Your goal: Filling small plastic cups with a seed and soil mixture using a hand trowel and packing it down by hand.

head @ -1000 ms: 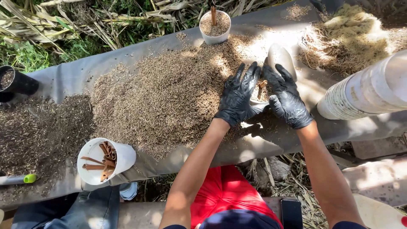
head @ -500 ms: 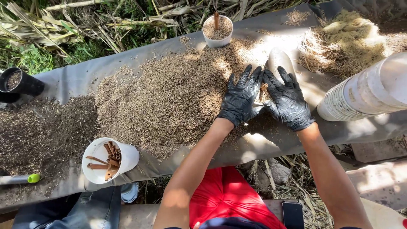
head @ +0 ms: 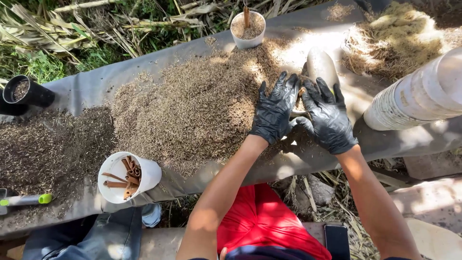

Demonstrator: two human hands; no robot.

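Item: white plastic cup (head: 321, 65), lying on its side at about 1 o'clock from picture centre, mouth turned toward the hands, pale and sunlit, its lower part hidden behind the fingers. Left hand (head: 275, 110), black-gloved, fingers spread flat on the edge of the husk heap, touching the cup's mouth; right hand (head: 328, 118), black-gloved, likewise splayed and cupped against it; whether either actually grips the cup cannot be told. Heap: tan dry husk mix (head: 192, 106), spread wide across a grey sheet (head: 86, 86), centre to 10 o'clock. Darker mix (head: 43, 144) at 9 o'clock. Containers: white cup filled with mix and a brown stick (head: 248, 26) at 12 o'clock; white cup of brown curled bark pieces (head: 127, 177) at 7 o'clock, at the sheet's near edge; black pot (head: 24, 94) at 9 o'clock; stack of white cups (head: 418, 96) lying at 3 o'clock, just beside the right hand. Straw-coloured fibre pile (head: 394, 41) at 2 o'clock. Bare sheet shows along the near edge below the hands.
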